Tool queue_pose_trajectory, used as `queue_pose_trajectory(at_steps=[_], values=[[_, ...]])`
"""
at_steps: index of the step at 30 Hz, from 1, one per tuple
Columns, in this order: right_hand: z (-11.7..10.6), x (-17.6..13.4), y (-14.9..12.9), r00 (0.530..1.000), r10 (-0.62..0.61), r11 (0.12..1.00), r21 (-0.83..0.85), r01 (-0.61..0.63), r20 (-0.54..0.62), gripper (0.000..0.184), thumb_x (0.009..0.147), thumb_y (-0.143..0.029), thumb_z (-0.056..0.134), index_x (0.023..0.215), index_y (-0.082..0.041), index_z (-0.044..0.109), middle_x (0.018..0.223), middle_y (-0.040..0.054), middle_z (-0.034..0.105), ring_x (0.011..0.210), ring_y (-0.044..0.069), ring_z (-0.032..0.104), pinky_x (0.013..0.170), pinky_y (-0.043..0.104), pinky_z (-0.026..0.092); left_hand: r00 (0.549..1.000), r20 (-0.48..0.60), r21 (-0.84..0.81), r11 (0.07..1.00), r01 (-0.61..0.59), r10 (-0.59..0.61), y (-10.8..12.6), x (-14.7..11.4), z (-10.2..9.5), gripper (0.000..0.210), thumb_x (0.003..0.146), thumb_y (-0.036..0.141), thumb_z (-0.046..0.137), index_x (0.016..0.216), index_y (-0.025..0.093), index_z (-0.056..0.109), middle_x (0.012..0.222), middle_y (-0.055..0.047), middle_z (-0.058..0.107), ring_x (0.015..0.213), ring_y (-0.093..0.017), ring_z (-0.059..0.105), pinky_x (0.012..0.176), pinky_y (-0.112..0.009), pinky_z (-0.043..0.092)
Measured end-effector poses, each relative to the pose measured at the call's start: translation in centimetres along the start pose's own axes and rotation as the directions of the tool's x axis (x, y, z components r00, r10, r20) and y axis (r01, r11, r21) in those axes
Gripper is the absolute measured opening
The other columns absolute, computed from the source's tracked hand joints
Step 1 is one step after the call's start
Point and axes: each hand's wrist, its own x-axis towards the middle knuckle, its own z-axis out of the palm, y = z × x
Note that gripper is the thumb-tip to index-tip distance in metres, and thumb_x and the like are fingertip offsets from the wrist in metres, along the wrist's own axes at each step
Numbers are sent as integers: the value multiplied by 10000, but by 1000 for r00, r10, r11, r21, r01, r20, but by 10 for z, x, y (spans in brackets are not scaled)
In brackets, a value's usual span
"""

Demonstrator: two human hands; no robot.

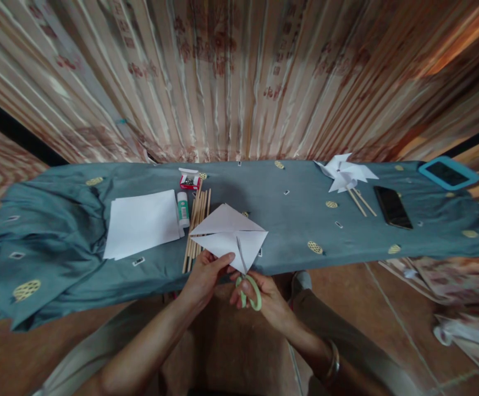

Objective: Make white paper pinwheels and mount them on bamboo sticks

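A square of white paper (pixel 223 221), turned so its corners point to the sides, has slits running in from its left, right and near corners. My left hand (pixel 206 275) pinches its near left edge, thumb on top and fingers underneath. In my right hand (pixel 264 294) are scissors (pixel 255 300) with light green handles, my fingers through the loops. Their blades lie at the slit by the near corner, mostly hidden by the paper. Wooden sticks (pixel 193 242) lie just left of the paper, partly under its left corner.
Left on the cloth-covered table (pixel 288 231) are a stack of white paper (pixel 142 223), a glue stick (pixel 183 209) and a small red box (pixel 190 179). Right are paper pinwheels (pixel 342 173) on sticks, a black phone (pixel 392 207) and a blue-framed device (pixel 449 172). A curtain (pixel 231 82) hangs behind.
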Motion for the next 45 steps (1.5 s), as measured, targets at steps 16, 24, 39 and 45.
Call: queue_pose_trajectory(at_steps=[16,24,39,45], values=[[-101,-32,-51,964,255,924,-313,-220,76,371,662,-424,789,880,-165,638,658,-37,586,581,82,526,526,198,394,990,-136,-45,999,-31,24,3,14,-1,426,456,137,850,811,160,617,734,24,677,622,-106,634,606,-235,564],[-99,-18,-58,994,-1,979,-204,-23,-112,473,714,-570,703,946,-160,651,682,20,661,575,105,562,555,227,448,995,-105,-45,999,-8,3,-1,15,5,447,431,150,855,816,146,628,717,20,680,616,-110,628,571,-224,549],[-43,-2,-28,975,209,978,-8,-209,74,573,695,-673,643,861,-126,677,563,19,643,452,76,520,400,165,323,994,-112,-6,1000,-5,4,-2,10,4,384,399,230,873,674,148,617,564,48,636,537,-88,590,568,-207,537],[-39,1,-23,978,205,978,29,-207,43,573,708,-673,633,865,-124,677,577,24,655,459,73,528,407,161,330,995,-98,-7,1000,13,-14,-5,7,3,365,412,233,879,655,148,620,518,62,602,511,-75,575,570,-199,534]])
